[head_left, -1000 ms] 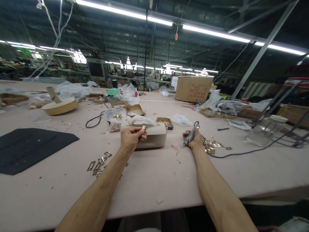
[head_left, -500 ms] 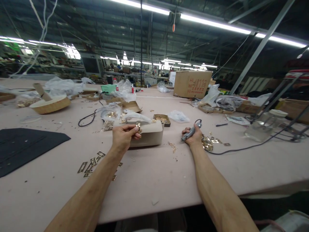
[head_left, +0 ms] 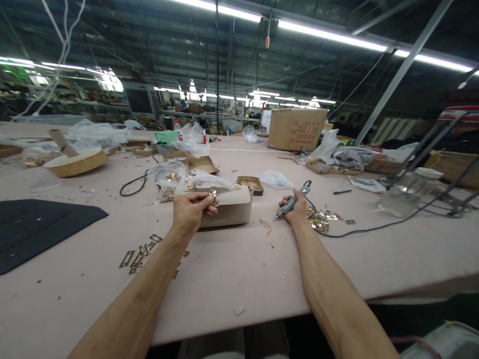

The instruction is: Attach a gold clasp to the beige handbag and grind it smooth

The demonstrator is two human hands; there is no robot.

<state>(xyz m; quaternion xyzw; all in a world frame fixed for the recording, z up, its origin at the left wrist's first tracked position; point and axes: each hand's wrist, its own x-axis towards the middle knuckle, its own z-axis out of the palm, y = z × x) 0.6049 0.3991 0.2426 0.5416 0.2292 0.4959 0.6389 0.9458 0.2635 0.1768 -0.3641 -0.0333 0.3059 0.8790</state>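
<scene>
Left hand [head_left: 190, 212] pinching gold clasp [head_left: 213, 194] against beige bag [head_left: 229, 207], right hand [head_left: 295, 212] gripping corded tool [head_left: 291, 202]

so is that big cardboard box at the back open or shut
Open. The cardboard box stands upright on the table, and one top flap sticks up at its left back corner. What is inside cannot be seen.

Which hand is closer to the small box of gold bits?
Left. The left hand sits just before the box, by the bag; the right hand is farther, holding a tool.
</scene>
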